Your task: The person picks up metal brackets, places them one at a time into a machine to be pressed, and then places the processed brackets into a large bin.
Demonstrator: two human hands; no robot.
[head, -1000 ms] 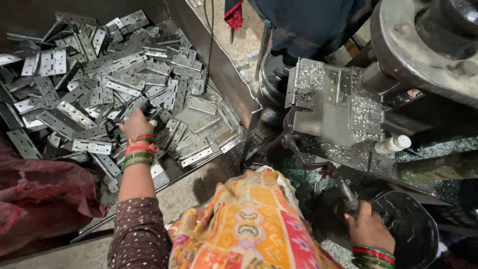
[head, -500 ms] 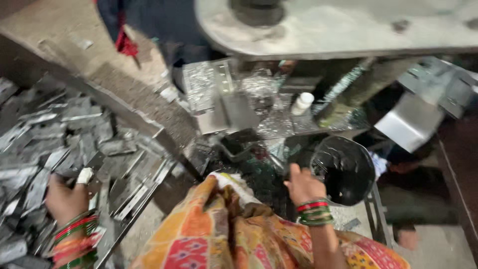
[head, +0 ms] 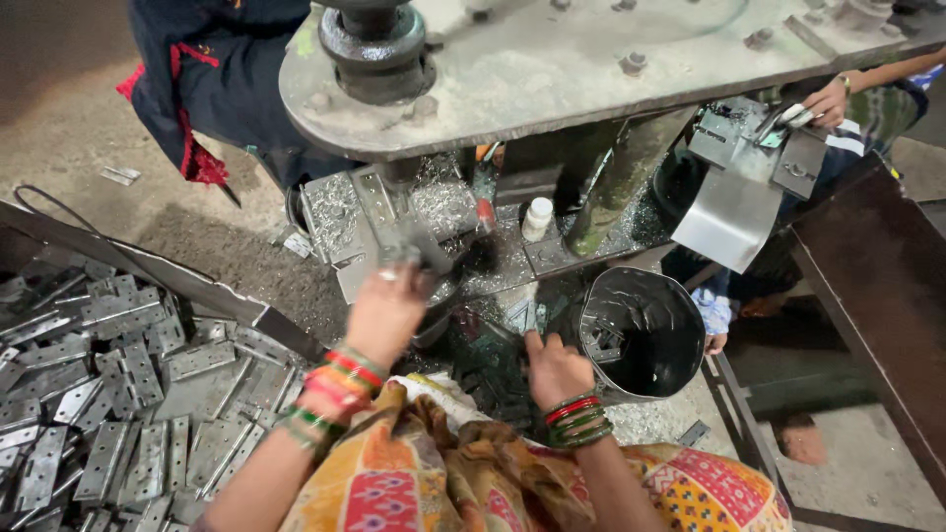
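Grey metal, dull and dusted with bright shavings, made up the hinge plate that was held at the fixture of the press. It was seen just past the fingertips of the left hand, partly blurred, so it could not be told whether the fingers were clamped on it or only laid against it. The right hand was rested with its fingers curled loosely together on dark scrap beside a black bucket, whose rim was just beyond the fingertips; a few small punched pieces were seen inside it. A small white bottle was stood upright on the press bed, beyond both hands and between them. Well behind the left wrist, a metal tray was filled with many flat, silvery hinge plates piled loosely. Far beyond the right fingers, another person's hand was placed on a second fixture.
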